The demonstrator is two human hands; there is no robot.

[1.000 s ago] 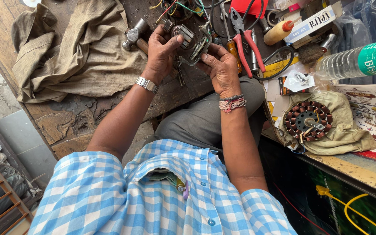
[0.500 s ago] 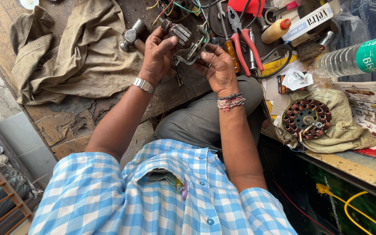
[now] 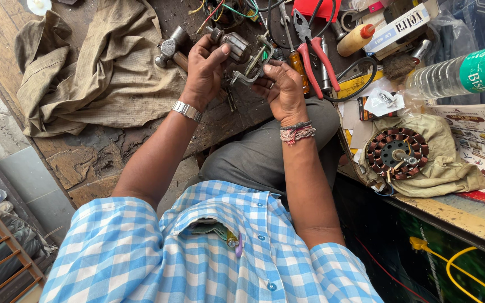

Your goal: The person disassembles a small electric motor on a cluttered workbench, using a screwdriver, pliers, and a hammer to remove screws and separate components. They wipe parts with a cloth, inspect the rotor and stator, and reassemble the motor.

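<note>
1. The left hand (image 3: 204, 70) is closed around a small grey motor part (image 3: 234, 46), thumb over its rounded body, holding it up above the worn wooden desk (image 3: 85, 163). A metal watch (image 3: 187, 110) sits on that wrist.
2. The right hand (image 3: 280, 90) is curled shut on a bent metal bracket (image 3: 252, 73) that joins the motor part, its fingers pinching it from the right. Threads in red and pink circle that wrist.
3. The motor part and bracket hang between the two hands, clear of the desk, just in front of a tangle of coloured wires (image 3: 225, 10).
4. Just beside the left hand lies a hammer (image 3: 170, 47), its head resting at the edge of a crumpled tan cloth (image 3: 96, 73) that covers the left part of the desk.
5. Next to the right hand lie red-handled pliers (image 3: 315, 53) and a screwdriver with an orange handle (image 3: 297, 64).
6. Farther right stand a small orange-capped bottle (image 3: 356, 39) and a clear plastic water bottle (image 3: 456, 76) lying on its side.
7. Well apart, on a second cloth at the right, rests a round stator with copper windings (image 3: 397, 152), beside printed paper sheets (image 3: 481, 137).
</note>
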